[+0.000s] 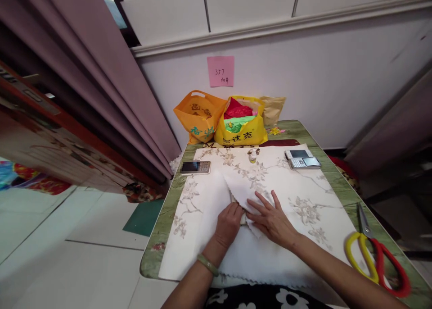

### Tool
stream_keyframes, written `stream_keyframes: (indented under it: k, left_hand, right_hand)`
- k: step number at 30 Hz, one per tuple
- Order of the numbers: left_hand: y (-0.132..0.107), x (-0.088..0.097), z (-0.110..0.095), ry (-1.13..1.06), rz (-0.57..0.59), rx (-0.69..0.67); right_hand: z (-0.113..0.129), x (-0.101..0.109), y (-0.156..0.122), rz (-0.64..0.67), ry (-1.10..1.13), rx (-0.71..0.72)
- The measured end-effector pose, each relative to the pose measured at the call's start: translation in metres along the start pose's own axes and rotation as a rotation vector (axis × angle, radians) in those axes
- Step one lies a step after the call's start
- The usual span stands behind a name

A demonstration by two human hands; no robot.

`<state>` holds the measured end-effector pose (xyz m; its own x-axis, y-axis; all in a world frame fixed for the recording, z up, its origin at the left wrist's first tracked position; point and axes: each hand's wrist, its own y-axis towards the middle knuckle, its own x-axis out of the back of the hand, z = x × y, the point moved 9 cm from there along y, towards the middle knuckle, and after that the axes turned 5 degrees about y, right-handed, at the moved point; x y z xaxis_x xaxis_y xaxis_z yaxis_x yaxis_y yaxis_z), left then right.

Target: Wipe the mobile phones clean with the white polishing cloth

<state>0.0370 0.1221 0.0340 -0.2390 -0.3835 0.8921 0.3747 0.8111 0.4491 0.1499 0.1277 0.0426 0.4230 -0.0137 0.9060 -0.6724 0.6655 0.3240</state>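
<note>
Cloth (303, 201), white with a pale flower print, pinched at a folded corner by the left hand (228, 223): grip closed, fingers curled over the fold. Right hand (272, 220) just beside it on the same fold: grip apart, fingers spread flat, pressing the flap (241, 187) down. Green bracelet (207, 264) on the left wrist.

Same cloth spread flat over most of the tabletop (340, 187), near edge hanging over the front, flap turned back toward the middle.

On the cloth's far edge: small bottle (253, 155) at centre, silver phone (303, 159) to the right. Calculator (195, 167) at the far left corner, display blurred.

Scissors (374, 255) with yellow and red handles on bare tabletop at right, well apart from both hands.

Yellow bag (241, 129) and orange bag (199, 115) touching at the far end against the wall, pink note (220, 70) above them.
</note>
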Motion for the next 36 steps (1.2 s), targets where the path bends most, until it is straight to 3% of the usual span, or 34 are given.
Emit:
stream_keyframes:
  k: [5,8,11,15,20,25,29,36]
  left_hand:
    - [0.011,-0.005,0.008,-0.005,0.103,0.037]
    - [0.011,-0.008,0.008,0.004,0.104,0.042]
    - [0.009,-0.008,0.008,0.014,0.091,0.053]
    - [0.009,-0.005,0.009,-0.020,0.101,0.084]
    - [0.020,0.003,0.008,-0.034,0.163,0.086]
    - [0.041,0.016,0.001,0.034,0.187,-0.013]
    - [0.051,0.023,0.005,0.037,0.171,0.019]
    - [0.049,0.031,0.000,-0.485,0.227,0.054]
  right_hand:
    - [-0.026,-0.006,0.027,-0.072,-0.015,-0.144]
    - [-0.042,-0.021,0.053,-0.095,-0.057,-0.222]
    - [-0.043,-0.029,0.061,-0.103,-0.089,-0.266]
    - [-0.021,-0.027,0.034,-0.096,-0.063,-0.203]
    - [-0.012,-0.004,-0.010,-0.133,-0.007,-0.166]
    - [-0.043,0.023,-0.024,-0.238,-0.017,-0.275]
    - [-0.073,0.030,-0.028,-0.295,0.026,-0.401]
    - [-0.119,0.031,-0.022,-0.421,0.358,-0.643]
